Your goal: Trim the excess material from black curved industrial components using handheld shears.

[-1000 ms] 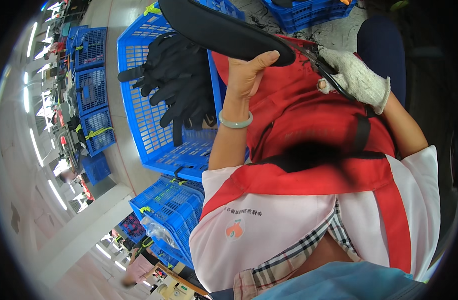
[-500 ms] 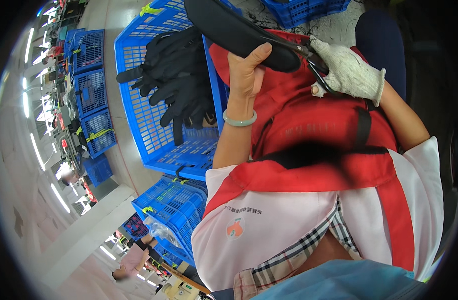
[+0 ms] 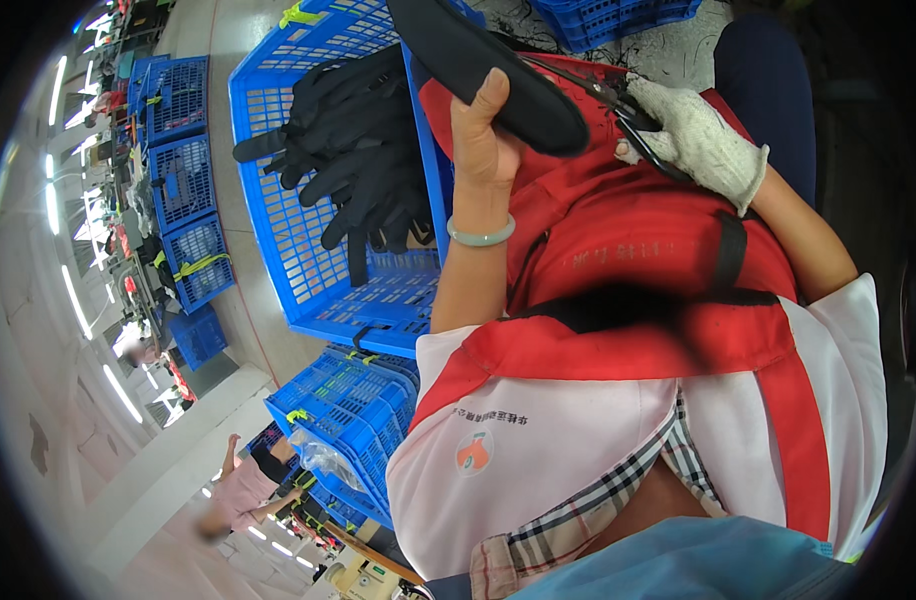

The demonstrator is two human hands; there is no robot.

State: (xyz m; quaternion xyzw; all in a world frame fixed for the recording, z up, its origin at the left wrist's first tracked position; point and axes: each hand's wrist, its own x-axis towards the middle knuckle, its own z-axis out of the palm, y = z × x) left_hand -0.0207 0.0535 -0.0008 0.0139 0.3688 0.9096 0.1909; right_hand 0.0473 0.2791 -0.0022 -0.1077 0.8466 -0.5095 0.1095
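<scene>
My left hand [image 3: 485,135], bare with a pale bangle at the wrist, grips a long black padded strip [image 3: 503,85] with a rounded end. The strip slants from the top edge down over my red apron [image 3: 598,225]. In a white knit glove with bare fingertips, my right hand [image 3: 700,140] is closed on dark-handled scissors [image 3: 646,148]. Their blades point up and left, towards the strip's edge. Part of the blades lies behind the strip, so I cannot tell whether they touch it.
To my left stands a blue plastic crate [image 3: 298,240] with a heap of similar black strips [image 3: 363,150]. More blue crates [image 3: 343,400] are stacked below it. Another crate [image 3: 618,20] sits at the top, by dark thread scraps on the floor. A person [image 3: 248,490] is at the lower left.
The black strip has turned a little steeper, its rounded end slightly lower and further left. The scissors have shifted slightly too. The person at the lower left has moved and spread their arms.
</scene>
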